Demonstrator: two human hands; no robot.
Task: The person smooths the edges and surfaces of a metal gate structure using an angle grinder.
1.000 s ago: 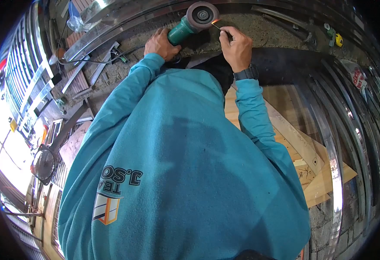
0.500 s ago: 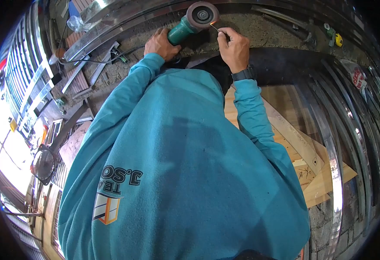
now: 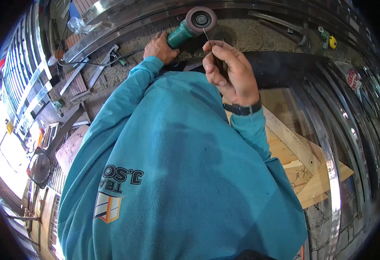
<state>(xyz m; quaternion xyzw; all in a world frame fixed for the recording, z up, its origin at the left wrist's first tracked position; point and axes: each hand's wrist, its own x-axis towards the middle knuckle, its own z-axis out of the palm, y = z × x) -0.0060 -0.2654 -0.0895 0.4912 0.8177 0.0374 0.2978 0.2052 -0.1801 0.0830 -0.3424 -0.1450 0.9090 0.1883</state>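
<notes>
My left hand [image 3: 160, 48] is wrapped round the green body of an angle grinder [image 3: 180, 36]. The grinder's round disc [image 3: 213, 19] faces up, its central nut showing. My right hand [image 3: 233, 69], with a dark watch on the wrist, pinches a thin metal rod [image 3: 207, 37] between thumb and fingers. The rod points up toward the disc, and its tip overlaps the disc's lower edge in this view. Part of the rod is hidden within my curled fingers.
Long metal profiles [image 3: 328, 147] run down the right side. Plywood pieces [image 3: 302, 173] lie below my right arm. A yellow tape measure [image 3: 332, 42] sits at the upper right. Metal offcuts [image 3: 102, 66] and the power cord [image 3: 75, 64] lie left. A fan [image 3: 40, 167] stands farther left.
My right hand has turned palm-up and come closer to me, the rod shifting left from the disc's right edge. The orange glow at its tip is gone. My left hand keeps the grinder nearly still.
</notes>
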